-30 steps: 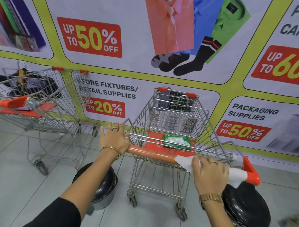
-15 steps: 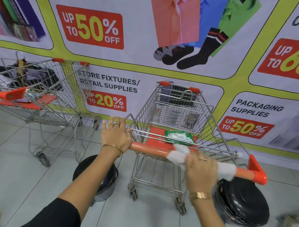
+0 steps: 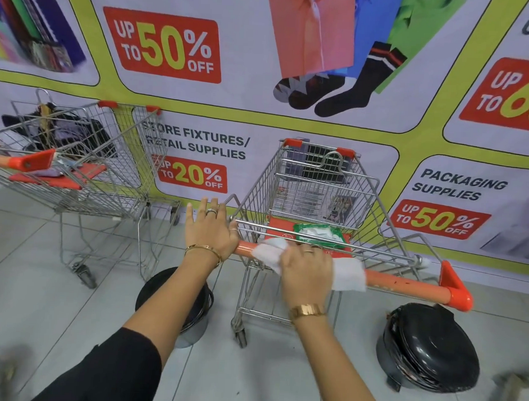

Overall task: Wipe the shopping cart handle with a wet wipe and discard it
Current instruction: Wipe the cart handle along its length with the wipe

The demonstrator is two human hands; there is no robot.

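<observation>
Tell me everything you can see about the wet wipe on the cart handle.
The wet wipe is a thin white sheet, soft and crumpled, draped over the orange cart handle around its middle. The right hand presses down on it, covering its centre, so one rumpled end shows toward the left hand and a flatter end hangs over the bar on the other side. Whether it is damp cannot be told.
</observation>
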